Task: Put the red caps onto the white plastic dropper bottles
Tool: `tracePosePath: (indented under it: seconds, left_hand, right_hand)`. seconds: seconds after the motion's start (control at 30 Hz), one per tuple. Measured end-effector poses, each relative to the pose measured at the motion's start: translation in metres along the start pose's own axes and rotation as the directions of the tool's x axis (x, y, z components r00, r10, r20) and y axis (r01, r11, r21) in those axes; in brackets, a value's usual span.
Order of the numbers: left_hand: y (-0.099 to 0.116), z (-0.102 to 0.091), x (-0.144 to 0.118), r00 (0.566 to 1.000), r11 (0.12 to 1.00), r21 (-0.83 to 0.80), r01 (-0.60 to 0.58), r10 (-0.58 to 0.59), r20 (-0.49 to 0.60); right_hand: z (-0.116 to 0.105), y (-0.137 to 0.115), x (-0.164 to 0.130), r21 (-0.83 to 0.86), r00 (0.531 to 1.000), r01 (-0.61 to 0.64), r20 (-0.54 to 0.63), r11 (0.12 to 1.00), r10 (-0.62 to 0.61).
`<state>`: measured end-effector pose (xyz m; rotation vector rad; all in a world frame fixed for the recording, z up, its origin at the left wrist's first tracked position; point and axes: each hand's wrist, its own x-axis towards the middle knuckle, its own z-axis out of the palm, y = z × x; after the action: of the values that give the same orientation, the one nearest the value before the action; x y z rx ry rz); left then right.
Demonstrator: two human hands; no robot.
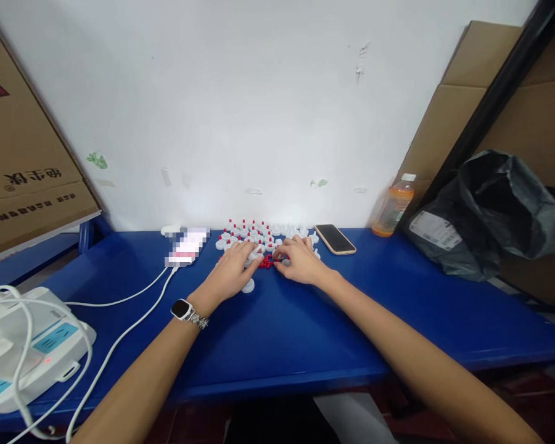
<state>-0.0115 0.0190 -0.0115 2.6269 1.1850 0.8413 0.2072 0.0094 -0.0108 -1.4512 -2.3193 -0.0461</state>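
Near the back of the blue table, my left hand point(234, 269) is curled with thumb and fingers around a white nozzle cap point(255, 253). My right hand point(301, 260) reaches in from the other side, its fingers bent and drawn together over a small pile of red tips point(267, 261). Whatever its fingertips pinch is too small to make out. Behind both hands stand several white caps with red tips point(243, 232), and to their right several plain white caps point(287, 230). One loose white cap point(248, 286) lies just below my left hand.
A phone point(335, 239) lies at the back right, with an orange drink bottle point(393, 206) and a dark plastic bag point(481, 216) beyond it. A cabled phone point(187, 246) lies left. White cables run to a power strip point(37, 345) on the table point(277, 345).
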Motion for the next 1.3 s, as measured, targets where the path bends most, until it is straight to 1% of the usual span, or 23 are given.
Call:
tracePosePath:
  seconds: [0.13,0.23,0.3,0.33,0.37,0.4,0.43,0.47,0.5,0.53,0.57,0.63,0.77,0.83,0.9,0.97,1.0,1.07,1.13,1.17,1.23,1.3]
  left_hand:
    - [-0.001,0.001,0.000,1.000,1.000,0.004,-0.008,0.008,-0.005]
    - [-0.001,0.001,-0.001,1.000,1.000,0.005,-0.014,0.014,-0.014]
    - [0.000,0.001,-0.001,1.000,1.000,-0.001,-0.016,0.016,-0.014]
    - [0.000,0.000,-0.001,1.000,1.000,-0.006,-0.017,0.017,-0.012]
    - [0.001,0.000,-0.001,1.000,1.000,-0.010,-0.020,0.020,-0.010]
    - [0.003,-0.001,-0.001,1.000,1.000,-0.012,-0.028,0.028,-0.004]
    - [0.005,-0.001,-0.001,0.999,0.999,-0.013,-0.039,0.039,0.002]
    - [0.007,-0.001,-0.002,0.999,0.999,-0.011,-0.052,0.053,0.008]
    - [0.009,-0.001,-0.002,0.998,0.998,-0.008,-0.068,0.068,0.011]
    - [0.011,-0.001,-0.003,0.996,0.996,-0.005,-0.084,0.084,0.010]
    - [0.014,-0.001,-0.004,0.995,0.995,-0.005,-0.099,0.099,0.006]
    - [0.018,-0.002,-0.006,0.992,0.992,-0.010,-0.129,0.129,0.004]
    - [0.025,-0.003,-0.008,0.986,0.986,-0.029,-0.165,0.166,0.036]
    - [0.028,-0.002,-0.008,0.987,0.986,-0.044,-0.160,0.162,0.025]
    - [0.028,-0.001,-0.006,0.988,0.987,-0.051,-0.155,0.156,0.012]
    - [0.027,0.000,-0.005,0.989,0.988,-0.035,-0.150,0.151,0.013]
    - [0.024,0.001,-0.004,0.990,0.990,-0.019,-0.141,0.142,0.016]
    - [0.018,0.000,-0.003,0.994,0.994,0.017,-0.107,0.107,0.009]
    - [0.010,0.000,-0.003,0.997,0.997,0.045,-0.069,0.070,-0.012]
    - [0.007,-0.001,-0.003,0.998,0.997,0.057,-0.055,0.057,-0.026]
    - [0.003,-0.001,-0.003,0.997,0.996,0.074,-0.042,0.046,-0.062]
    - [0.002,0.000,-0.003,0.995,0.996,0.082,-0.044,0.051,-0.090]
  right_hand:
    - [0.004,-0.001,0.002,-0.006,0.999,0.025,0.023,1.000,-0.025]
    - [0.004,-0.002,0.003,0.047,0.999,0.032,-0.021,0.998,-0.031]
    - [0.002,-0.002,0.003,0.172,0.995,0.006,-0.095,0.985,0.010]
    - [0.001,-0.003,0.003,0.286,0.990,-0.019,-0.130,0.958,0.059]
    - [-0.001,-0.004,0.003,0.429,0.982,-0.045,-0.149,0.902,0.120]
    - [-0.003,-0.006,0.003,0.580,0.973,-0.063,-0.146,0.812,0.180]
    - [-0.004,-0.007,0.003,0.714,0.966,-0.071,-0.126,0.697,0.227]
    - [-0.004,-0.009,0.002,0.813,0.962,-0.070,-0.099,0.578,0.255]
    - [-0.005,-0.012,0.002,0.877,0.961,-0.064,-0.074,0.477,0.266]
    - [-0.005,-0.014,0.002,0.912,0.962,-0.058,-0.058,0.405,0.267]
    - [-0.005,-0.016,0.001,0.931,0.963,-0.051,-0.049,0.361,0.265]
    - [-0.005,-0.020,0.000,0.947,0.966,-0.043,-0.042,0.319,0.255]
    - [-0.007,-0.025,-0.001,0.962,0.970,-0.027,-0.040,0.273,0.238]
    - [-0.007,-0.025,-0.001,0.965,0.967,-0.023,-0.045,0.263,0.250]
    - [-0.007,-0.024,0.000,0.960,0.966,-0.031,-0.043,0.280,0.254]
    - [-0.005,-0.022,0.000,0.939,0.963,-0.027,-0.069,0.344,0.262]
    - [-0.004,-0.021,-0.001,0.913,0.958,-0.016,-0.102,0.407,0.269]
    - [-0.004,-0.020,-0.003,0.813,0.950,-0.001,-0.182,0.583,0.255]
    - [-0.006,-0.019,-0.008,0.654,0.954,0.002,-0.228,0.756,0.195]
    - [-0.008,-0.018,-0.011,0.568,0.958,0.004,-0.238,0.823,0.159]
    - [-0.010,-0.018,-0.016,0.428,0.956,0.017,-0.270,0.903,0.110]
    - [-0.008,-0.018,-0.019,0.357,0.942,0.027,-0.321,0.934,0.096]
